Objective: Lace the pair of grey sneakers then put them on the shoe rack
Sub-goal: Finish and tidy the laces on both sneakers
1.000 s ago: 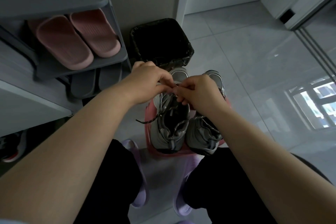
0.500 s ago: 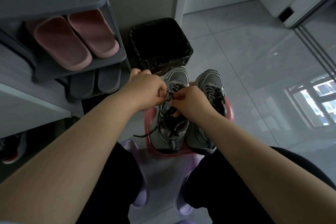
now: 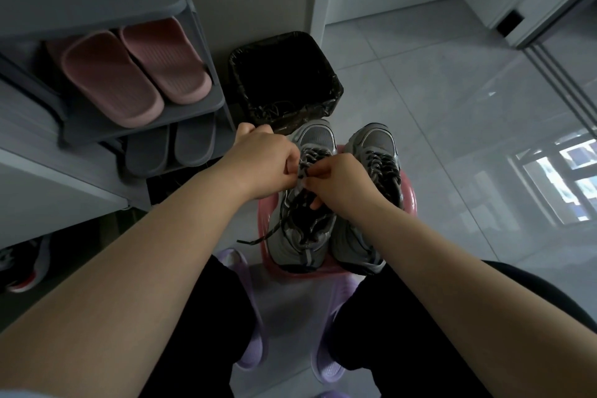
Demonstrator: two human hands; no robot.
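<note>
Left hand [image 3: 261,165], right hand [image 3: 342,184] drew back, pinching lace [image 3: 303,170] over sneaker [image 3: 298,252]

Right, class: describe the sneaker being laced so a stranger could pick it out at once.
Find the grey shoe rack with the black-lined bin beside it. In front of the bin, a pink stool carries two sneakers. Pick the left sneaker, nearer the rack, under the left hand and right hand: a loose lace end trails off its side, unlike the right sneaker.
</note>
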